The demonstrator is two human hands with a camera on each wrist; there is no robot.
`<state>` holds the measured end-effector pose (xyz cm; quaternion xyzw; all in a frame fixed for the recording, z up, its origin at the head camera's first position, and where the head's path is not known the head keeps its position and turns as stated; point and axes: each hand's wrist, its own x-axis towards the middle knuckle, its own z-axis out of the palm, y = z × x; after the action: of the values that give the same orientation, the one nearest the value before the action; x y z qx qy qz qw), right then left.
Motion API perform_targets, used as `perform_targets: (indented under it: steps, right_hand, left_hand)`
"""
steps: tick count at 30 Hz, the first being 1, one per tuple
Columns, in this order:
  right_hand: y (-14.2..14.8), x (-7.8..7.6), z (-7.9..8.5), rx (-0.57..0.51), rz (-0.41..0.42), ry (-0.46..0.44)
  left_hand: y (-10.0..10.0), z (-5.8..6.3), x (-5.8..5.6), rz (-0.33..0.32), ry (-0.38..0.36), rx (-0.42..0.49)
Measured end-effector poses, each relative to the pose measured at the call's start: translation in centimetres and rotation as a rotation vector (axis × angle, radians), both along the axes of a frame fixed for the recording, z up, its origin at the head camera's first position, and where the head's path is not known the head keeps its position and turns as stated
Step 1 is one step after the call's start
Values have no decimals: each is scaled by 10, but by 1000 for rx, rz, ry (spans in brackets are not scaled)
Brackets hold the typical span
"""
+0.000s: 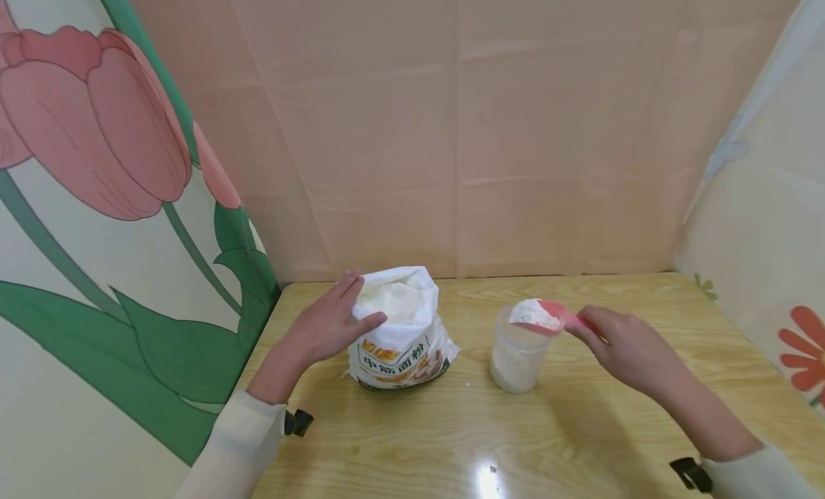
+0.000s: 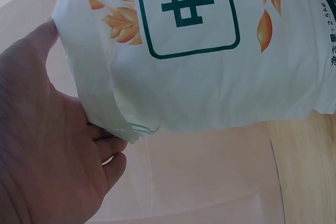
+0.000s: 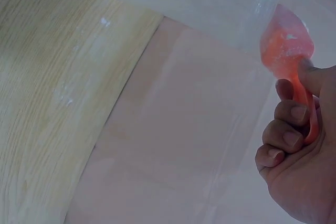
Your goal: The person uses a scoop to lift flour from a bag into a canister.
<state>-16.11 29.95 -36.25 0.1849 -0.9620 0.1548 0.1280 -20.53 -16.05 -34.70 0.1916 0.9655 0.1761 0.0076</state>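
Note:
A white flour bag (image 1: pixel 396 341) stands with its top folded back and white flour (image 1: pixel 397 302) visible inside. On its rim is my left hand (image 1: pixel 329 323), gripping the edge; in the left wrist view the thumb and curled fingers hold the folded rim of the bag (image 2: pixel 210 87). My right hand (image 1: pixel 628 345) grips the handle of a pink scoop (image 1: pixel 559 314), heaped with flour. The scoop's bowl is over the mouth of a clear plastic container (image 1: pixel 518 359), which has some flour in it. In the right wrist view, fingers (image 3: pixel 289 124) curl round the scoop's handle.
Both things stand on a wood-grain table (image 1: pixel 399 442). Small spots of spilled flour (image 3: pixel 65 98) lie near the container. A pinkish covering (image 1: pixel 451 141) rises behind the table, with a tulip-patterned wall (image 1: pixel 109 127) on the left and a flowered wall on the right.

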Motion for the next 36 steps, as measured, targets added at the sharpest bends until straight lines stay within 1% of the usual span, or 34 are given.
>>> perform_targets:
  steps: [3,7,12,14,21,23,28,31,36]
  right_hand:
    - [1,2,-1,6,-6,-23]
    - [3,4,-3,19,7,-13]
    - [6,4,0,51,63,97]
    - [7,2,3,75,84,122]
    - [5,-8,18,163,174,146]
    - [2,-12,24,188,194,130]
    - [-8,-21,40,278,224,41]
    - [-14,-25,47,338,241,2]
    - [-24,-31,55,449,276,3]
  left_hand:
    - [0,-1,-1,0,-8,5]
    - [0,0,-1,-3,-6,5]
    - [0,0,1,-6,5,3]
    - [0,0,1,-8,8,4]
    - [-1,3,2,-11,-1,2]
    - [-1,4,2,-10,-6,5]
    - [-1,4,2,-2,-14,6]
    - [-1,4,2,2,-20,-3]
    - [0,3,2,-2,-24,0]
